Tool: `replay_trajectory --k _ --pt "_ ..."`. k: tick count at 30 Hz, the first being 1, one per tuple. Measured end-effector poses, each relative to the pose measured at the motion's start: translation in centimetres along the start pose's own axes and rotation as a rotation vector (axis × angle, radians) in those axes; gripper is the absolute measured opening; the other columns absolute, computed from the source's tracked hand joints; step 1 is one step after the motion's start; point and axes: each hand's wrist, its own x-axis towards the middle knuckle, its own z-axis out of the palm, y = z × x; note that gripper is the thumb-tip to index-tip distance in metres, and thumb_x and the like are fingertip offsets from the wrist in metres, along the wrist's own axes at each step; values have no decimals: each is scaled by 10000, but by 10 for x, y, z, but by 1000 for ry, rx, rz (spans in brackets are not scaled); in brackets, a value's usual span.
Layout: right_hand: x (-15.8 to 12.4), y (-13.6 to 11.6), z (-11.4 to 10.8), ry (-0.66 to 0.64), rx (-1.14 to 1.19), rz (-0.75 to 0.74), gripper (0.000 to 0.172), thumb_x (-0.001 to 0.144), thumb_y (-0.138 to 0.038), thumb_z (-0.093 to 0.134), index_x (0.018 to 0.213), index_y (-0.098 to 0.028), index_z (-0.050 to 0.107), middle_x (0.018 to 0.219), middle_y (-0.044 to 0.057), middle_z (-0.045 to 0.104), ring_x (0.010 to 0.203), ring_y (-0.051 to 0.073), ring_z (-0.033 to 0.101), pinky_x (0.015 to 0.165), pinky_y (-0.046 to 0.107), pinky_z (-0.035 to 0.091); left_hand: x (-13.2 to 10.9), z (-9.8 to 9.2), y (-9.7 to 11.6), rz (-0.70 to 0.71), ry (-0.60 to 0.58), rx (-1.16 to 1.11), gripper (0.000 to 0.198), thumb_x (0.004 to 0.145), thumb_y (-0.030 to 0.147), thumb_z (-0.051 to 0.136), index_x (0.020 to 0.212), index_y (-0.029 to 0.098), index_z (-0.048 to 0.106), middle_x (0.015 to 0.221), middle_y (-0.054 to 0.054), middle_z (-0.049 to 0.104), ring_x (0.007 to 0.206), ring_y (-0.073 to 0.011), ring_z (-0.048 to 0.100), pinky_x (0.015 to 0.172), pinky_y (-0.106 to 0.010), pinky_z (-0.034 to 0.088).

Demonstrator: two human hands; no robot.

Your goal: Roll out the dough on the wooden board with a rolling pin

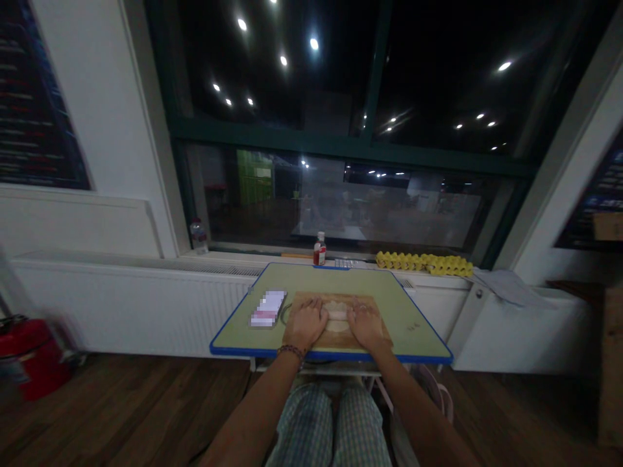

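Hands, left (306,322) and right (366,324), flank pale round dough (335,305).

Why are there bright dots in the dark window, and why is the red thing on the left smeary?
Head view: the dots are room lamps reflected as glare in the dark window; the red thing sits at the edge, smeared by blur; the left hand and right hand at centre look dim but sharper.
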Motion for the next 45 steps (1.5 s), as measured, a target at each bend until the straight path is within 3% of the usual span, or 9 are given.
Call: replay_trajectory --k 11,20,27,33,37,40,43,45 --pt "-38 5 -3 62 28 -101 536 1026 -326 251 1509 -140 389 1461 135 516 1349 230 463 1119 369 322 -12 -3 7 -33 -61 -13 439 973 317 351 1262 113 613 1325 -159 637 1280 -239 549 1117 -354 355" --pt "-70 12 1 145 58 -206 524 1027 -390 305 1489 -175 430 1535 84 426 1439 241 339 1176 396 259 -33 -7 11 -11 -70 -62 470 987 344 336 1348 142 559 1407 -113 585 1352 -230 485 1160 -368 324" --pt "-44 7 -2 68 54 -142 521 1015 -351 335 1483 -144 432 1467 122 511 1379 240 430 1154 396 295 -15 -6 10 -25 -86 -33 486 998 371 318 1363 151 552 1421 -112 571 1350 -241 477 1153 -407 296" --pt "-21 -3 -6 59 48 -91 474 1022 -246 275 1408 -131 524 1389 128 586 1324 215 489 1120 344 327 2 -2 4 -5 -51 41 459 1007 316 286 1317 175 593 1365 -101 618 1323 -253 487 1128 -456 272" --pt "-28 -2 -7 62 50 -103 470 1021 -245 280 1400 -126 531 1403 121 576 1331 220 480 1123 338 322 -2 -3 5 22 -60 42 456 994 278 299 1340 164 574 1389 -103 599 1323 -240 493 1122 -443 288" --pt "-32 2 -12 11 46 -110 484 1031 -275 248 1358 -132 574 1292 150 648 1243 230 563 1058 347 392 -9 -3 6 35 -82 27 472 996 284 293 1379 170 545 1442 -89 551 1359 -230 467 1142 -434 283" --pt "-23 3 -20 -72 35 -101 509 1035 -303 230 1294 -106 621 1216 188 680 1201 245 598 1038 376 406 -12 -2 6 33 -118 18 492 994 275 279 1395 144 532 1456 -95 534 1379 -235 449 1158 -433 279" --pt "-10 1 -23 -70 42 -103 506 1036 -322 248 1309 -95 609 1288 195 642 1258 242 560 1092 388 354 -11 0 3 49 -120 14 500 995 280 266 1393 145 536 1449 -95 542 1386 -229 441 1172 -436 264"
